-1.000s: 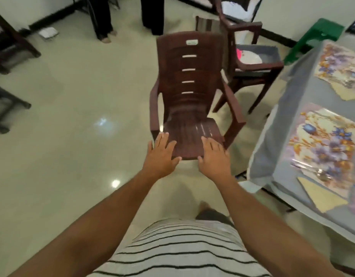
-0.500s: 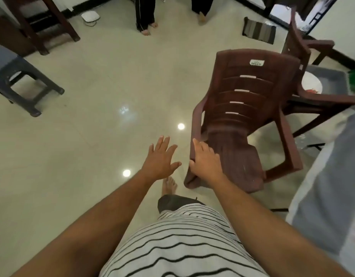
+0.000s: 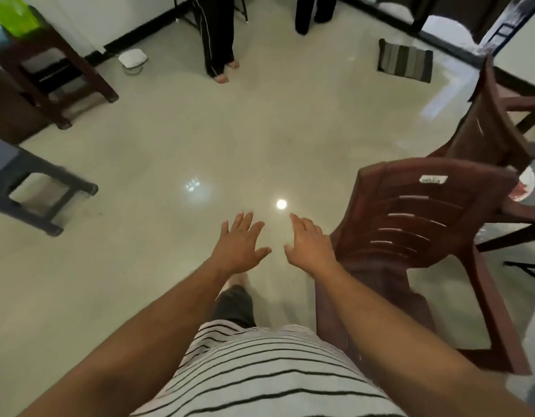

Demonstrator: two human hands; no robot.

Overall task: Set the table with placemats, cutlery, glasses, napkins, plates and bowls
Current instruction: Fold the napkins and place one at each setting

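Two hands are all we hold out, both empty: beside the brown plastic chair (image 3: 416, 236), our right hand (image 3: 310, 246) hovers with fingers spread, clear of its armrest, and our left hand (image 3: 240, 243) spreads just beyond. We see no tableware.

Floor (image 3: 200, 139): glossy pale tile or polished stone, mirror-smooth, throwing back ceiling lights as bright spots. Near chair (image 3: 416, 236): moulded reddish-brown plastic with a faint sheen, slatted back carrying a small paper-like sticker (image 3: 433, 179); second chair (image 3: 495, 121) behind it looks the same plastic; stool (image 3: 34, 188) at left is matt dark grey plastic, and the table (image 3: 49, 64) above it dark brown, wood-like, dull finish. Shirt (image 3: 260, 371): soft white cloth with thin dark stripes; mat (image 3: 406, 60) on the far floor is striped woven cloth, matt.
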